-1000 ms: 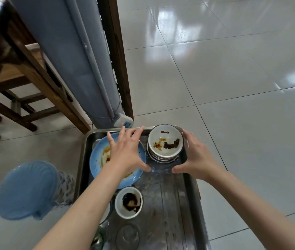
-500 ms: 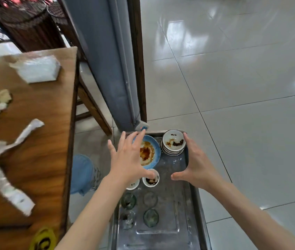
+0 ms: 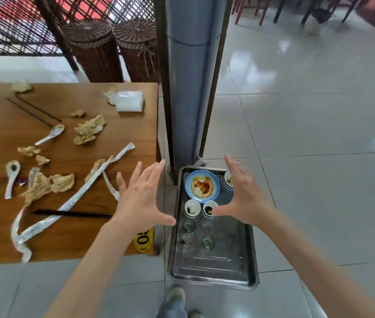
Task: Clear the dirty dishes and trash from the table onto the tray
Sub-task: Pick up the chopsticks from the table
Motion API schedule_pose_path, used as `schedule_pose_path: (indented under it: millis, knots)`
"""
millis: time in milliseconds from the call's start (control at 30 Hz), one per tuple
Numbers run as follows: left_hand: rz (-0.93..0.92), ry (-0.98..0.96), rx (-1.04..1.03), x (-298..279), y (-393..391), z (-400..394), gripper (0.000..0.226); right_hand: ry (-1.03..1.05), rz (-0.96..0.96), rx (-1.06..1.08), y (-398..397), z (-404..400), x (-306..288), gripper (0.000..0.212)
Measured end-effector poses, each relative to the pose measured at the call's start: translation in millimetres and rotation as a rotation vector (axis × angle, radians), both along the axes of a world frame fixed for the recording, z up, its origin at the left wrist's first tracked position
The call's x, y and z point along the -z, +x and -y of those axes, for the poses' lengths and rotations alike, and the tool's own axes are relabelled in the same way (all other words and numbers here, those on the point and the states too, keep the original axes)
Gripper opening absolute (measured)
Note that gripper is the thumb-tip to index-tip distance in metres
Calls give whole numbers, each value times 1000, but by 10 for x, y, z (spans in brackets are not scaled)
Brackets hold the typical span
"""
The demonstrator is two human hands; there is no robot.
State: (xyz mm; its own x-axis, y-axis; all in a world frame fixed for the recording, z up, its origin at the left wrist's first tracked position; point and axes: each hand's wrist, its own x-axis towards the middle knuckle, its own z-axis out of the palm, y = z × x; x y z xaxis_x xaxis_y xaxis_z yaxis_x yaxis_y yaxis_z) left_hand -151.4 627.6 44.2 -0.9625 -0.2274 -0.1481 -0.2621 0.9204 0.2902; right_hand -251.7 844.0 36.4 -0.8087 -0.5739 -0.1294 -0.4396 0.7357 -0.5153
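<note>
both hands were spread and held nothing: the left hand [image 3: 141,195] hung with fingers fanned over the near right corner of the wooden table [image 3: 67,235], and the right hand [image 3: 243,194] hung flat-fingered above the metal tray [image 3: 214,269], its thumb pointing inward beside a small white cup [image 3: 210,208]. the tray sat on the tiled floor just right of the table. at its far end lay a blue plate [image 3: 202,184] smeared with sauce, with a stack of small white bowls [image 3: 227,182] beside it, partly hidden by the right hand. a second white cup [image 3: 192,208] stood next to the first, and four small glasses [image 3: 208,241] stood nearer the middle. still on the table were crumpled napkins [image 3: 44,185], long white paper wrappers [image 3: 72,200], two white spoons [image 3: 11,177], black chopsticks [image 3: 72,213] and a packet of tissues [image 3: 129,101]. a yellow number tag [image 3: 143,240] sat on the table's edge. beyond stood a grey pillar [image 3: 188,76] and two wicker bins [image 3: 113,49].
</note>
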Motion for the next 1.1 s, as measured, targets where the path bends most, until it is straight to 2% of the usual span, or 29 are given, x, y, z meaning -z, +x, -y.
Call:
schedule_pose_path:
  millis: [267, 567, 1100]
  knots:
    - [-10, -12, -224, -356, 846, 510, 135, 14, 33, -209, 524, 562, -398, 128]
    - [-29, -32, -392, -478, 1506, 1214, 133, 53, 31, -341, 931, 1450, -553, 129]
    - [-32, -75, -265, -372, 1886, 3254, 133, 115, -2, -218, 1581, 3246, -358, 125]
